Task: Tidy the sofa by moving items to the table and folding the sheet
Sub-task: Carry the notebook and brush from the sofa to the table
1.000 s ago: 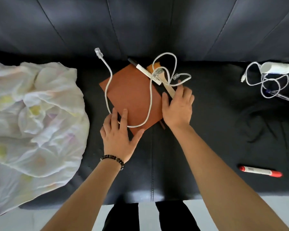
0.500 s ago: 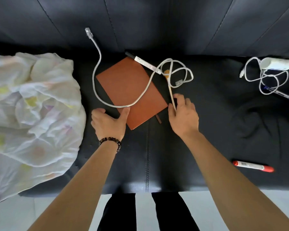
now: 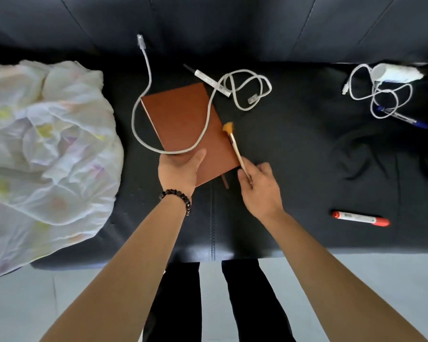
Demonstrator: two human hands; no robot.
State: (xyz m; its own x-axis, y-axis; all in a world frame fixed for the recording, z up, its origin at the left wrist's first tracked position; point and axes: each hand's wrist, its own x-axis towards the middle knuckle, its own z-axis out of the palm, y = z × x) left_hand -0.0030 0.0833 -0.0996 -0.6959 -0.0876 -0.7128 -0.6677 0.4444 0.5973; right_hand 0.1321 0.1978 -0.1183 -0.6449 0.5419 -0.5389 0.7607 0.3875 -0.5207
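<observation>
Fingers and thumb of our left hand [image 3: 179, 172] clamp the near corner of the flat rust-brown notebook [image 3: 183, 119] at centre frame, where a white cable [image 3: 143, 114] loops across it. Our right hand [image 3: 260, 187] pinches the thin orange-tipped wooden brush [image 3: 234, 144] just to the right. We see the crumpled pale sheet [image 3: 42, 149] at the left, on the black leather sofa [image 3: 294, 156].

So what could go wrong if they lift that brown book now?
The white cable lies across the brown notebook, which the left hand grips at its near corner. Lifting could drag the cable along, or it may slide off and tangle. The right hand only pinches the thin brush by its end, so it might slip.
</observation>
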